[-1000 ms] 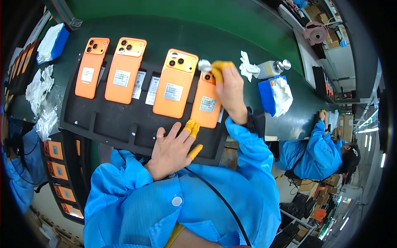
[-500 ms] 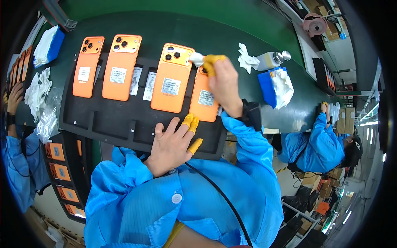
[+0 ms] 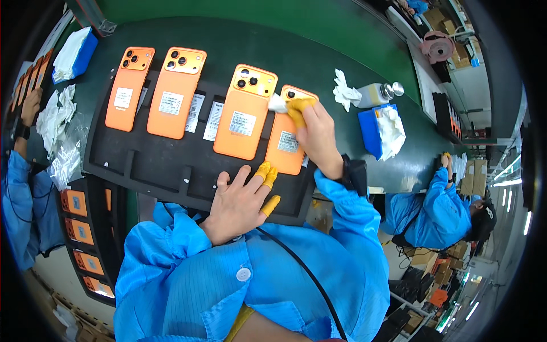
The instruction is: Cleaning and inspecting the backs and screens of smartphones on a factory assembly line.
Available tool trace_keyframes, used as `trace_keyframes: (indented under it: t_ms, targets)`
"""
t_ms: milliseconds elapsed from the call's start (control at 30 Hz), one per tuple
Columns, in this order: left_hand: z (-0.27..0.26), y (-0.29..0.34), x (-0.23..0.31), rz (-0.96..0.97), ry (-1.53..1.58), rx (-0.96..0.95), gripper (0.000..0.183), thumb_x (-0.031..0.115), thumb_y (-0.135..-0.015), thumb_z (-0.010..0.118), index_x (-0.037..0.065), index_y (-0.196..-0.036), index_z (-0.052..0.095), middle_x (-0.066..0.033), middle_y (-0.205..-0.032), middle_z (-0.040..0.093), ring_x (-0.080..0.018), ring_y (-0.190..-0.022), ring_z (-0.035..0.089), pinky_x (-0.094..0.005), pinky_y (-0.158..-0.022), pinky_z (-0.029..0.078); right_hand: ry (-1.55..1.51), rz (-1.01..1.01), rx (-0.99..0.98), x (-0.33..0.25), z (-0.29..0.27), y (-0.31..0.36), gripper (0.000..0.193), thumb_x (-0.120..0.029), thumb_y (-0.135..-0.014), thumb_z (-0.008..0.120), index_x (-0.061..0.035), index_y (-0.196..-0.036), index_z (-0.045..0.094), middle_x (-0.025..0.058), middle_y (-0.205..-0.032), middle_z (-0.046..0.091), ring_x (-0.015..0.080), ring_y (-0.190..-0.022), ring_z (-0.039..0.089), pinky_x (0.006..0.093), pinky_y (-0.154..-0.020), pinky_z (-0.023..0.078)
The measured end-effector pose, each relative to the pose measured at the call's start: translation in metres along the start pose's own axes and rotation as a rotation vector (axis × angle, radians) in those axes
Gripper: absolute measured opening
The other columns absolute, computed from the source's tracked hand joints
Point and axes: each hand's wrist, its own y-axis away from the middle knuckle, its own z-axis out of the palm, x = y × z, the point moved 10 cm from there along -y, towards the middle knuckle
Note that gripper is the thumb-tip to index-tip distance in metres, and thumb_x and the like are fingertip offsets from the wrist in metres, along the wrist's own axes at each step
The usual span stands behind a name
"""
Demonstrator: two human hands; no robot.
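Four is too many to count here, so several orange smartphones lie back side up in a black tray, each with a white label. My right hand, with yellow finger cots, pinches a small white wipe at the upper left edge of the rightmost smartphone. Beside it lies another orange smartphone. My left hand has its fingers spread, yellow cots on some of them; its fingertips rest near the lower edge of the rightmost phone.
A blue box of white wipes and a clear bottle stand right of the tray, near a crumpled wipe. Another blue box and crumpled wipes lie left. Co-workers in blue sit at both sides.
My right hand has moved slightly down and right with the wipe, uncovering the rightmost phone's camera area. The whole view has shifted a little; my left hand keeps its spread pose.
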Motion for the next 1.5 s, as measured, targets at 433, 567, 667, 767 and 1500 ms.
trace_keyframes:
  t_ms: [433,567,667,767,1500]
  targets:
    - [-0.001,-0.002,0.002,-0.016,-0.038,0.039,0.034,0.034,-0.077,0.067,0.009,-0.100,0.067,-0.0042,-0.106,0.059,-0.0244,-0.109,0.046,-0.0428,-0.079,0.024,0.043,0.001,-0.110,0.000,0.005,0.012,0.016,0.000,-0.076,0.066,-0.0030,-0.092,0.062,0.0137,-0.085,0.060,0.0332,-0.074,0.060,0.0376,-0.063,0.049]
    - [0.003,-0.001,0.005,-0.001,-0.011,-0.001,0.034,0.033,-0.077,0.067,0.009,-0.100,0.067,-0.0047,-0.103,0.058,-0.0245,-0.110,0.046,-0.0431,-0.079,0.024,-0.062,0.084,0.015,0.019,-0.018,0.006,0.022,0.007,-0.072,0.062,-0.0002,-0.093,0.058,0.0163,-0.086,0.058,0.0368,-0.079,0.059,0.0406,-0.065,0.049]
    - [-0.002,0.000,0.006,0.030,-0.044,0.050,0.032,0.034,-0.077,0.067,0.009,-0.098,0.067,-0.0047,-0.103,0.058,-0.0247,-0.109,0.046,-0.0435,-0.079,0.024,-0.012,0.163,0.117,0.039,-0.021,-0.010,0.017,0.004,-0.076,0.061,0.0000,-0.093,0.058,0.0173,-0.086,0.057,0.0381,-0.079,0.058,0.0419,-0.065,0.048]
    - [-0.001,-0.001,0.000,-0.007,-0.055,0.052,0.031,0.034,-0.077,0.067,0.009,-0.097,0.068,-0.0044,-0.104,0.058,-0.0245,-0.109,0.046,-0.0433,-0.078,0.024,-0.034,0.111,0.108,0.029,-0.017,-0.001,0.015,0.001,-0.077,0.062,-0.0003,-0.091,0.058,0.0173,-0.085,0.057,0.0377,-0.077,0.057,0.0424,-0.063,0.047]
    - [-0.010,0.000,0.004,-0.006,-0.077,0.191,0.022,0.029,-0.073,0.069,0.009,-0.083,0.069,-0.0057,-0.094,0.060,-0.0241,-0.105,0.049,-0.0422,-0.076,0.023,-0.005,-0.065,-0.033,-0.010,0.009,0.008,0.026,0.007,-0.065,0.060,-0.0026,-0.089,0.060,0.0124,-0.078,0.053,0.0316,-0.075,0.057,0.0403,-0.063,0.049]
